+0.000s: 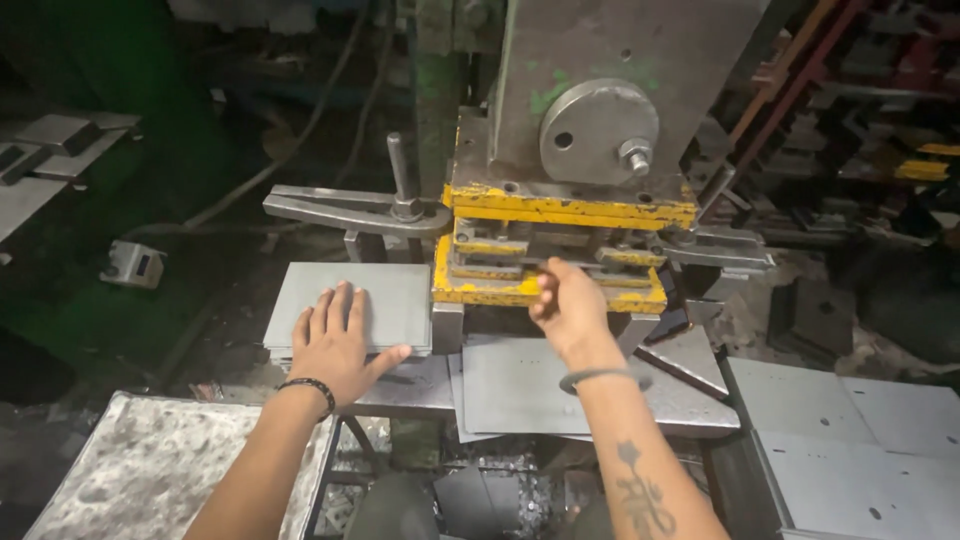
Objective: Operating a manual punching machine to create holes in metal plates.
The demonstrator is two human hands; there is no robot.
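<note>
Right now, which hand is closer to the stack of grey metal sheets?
Left. The left hand lies flat on the stack of grey metal sheets. The right hand is off to its right, up at the yellow press die.

Press die block (548,262): chipped yellow paint over grey steel. Machine body (600,60): grey with green flecks. Stacked sheet blanks (345,300): plain matte grey. Lower-left tray (140,470): mottled silver-grey. Wristband (312,388): black. Forearm tattoo (640,490): dark ink.

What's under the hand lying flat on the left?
The left hand rests flat on a stack of grey metal sheets. The top sheet shows around it; how many sheets lie below, and what's beneath them, stays covered.
</note>
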